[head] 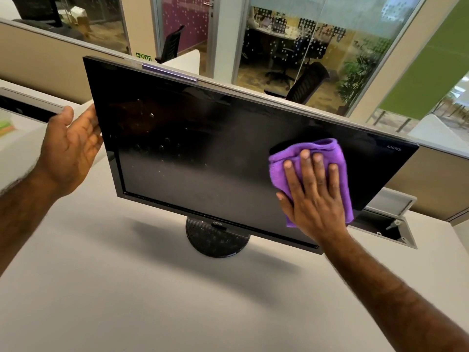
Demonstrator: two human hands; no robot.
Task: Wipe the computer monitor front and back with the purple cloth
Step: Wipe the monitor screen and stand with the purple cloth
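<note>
The right hand (314, 199) lies flat, its fingers (304, 161) straight and slightly spread, and presses the purple cloth (323, 146) against the right part of the monitor (203, 153) screen. The bunched cloth shows above, left and right of these fingers. The left hand (68, 151) is open, palm turned to the screen. Its fingers (90, 120) are nearly straight and touch the monitor's left edge; whether their tips reach behind it cannot be told. The monitor stands tilted between the two hands, its screen dark and speckled with dust to the left of the right fingers. Up and right of those fingers the bezel reads "K242HQL" (394, 148). Below and left of them, the lower bezel bears "acer" (218, 223) above the round black stand base (215, 240). A green "EXIT" sign (143, 57) shows beyond the monitor's top edge. The desk (152, 288) is pale grey, with an open cable hatch (390, 224) just right of the right hand. Beyond are low partitions, glass walls, black office chairs and a leafy plant (360, 69).
</note>
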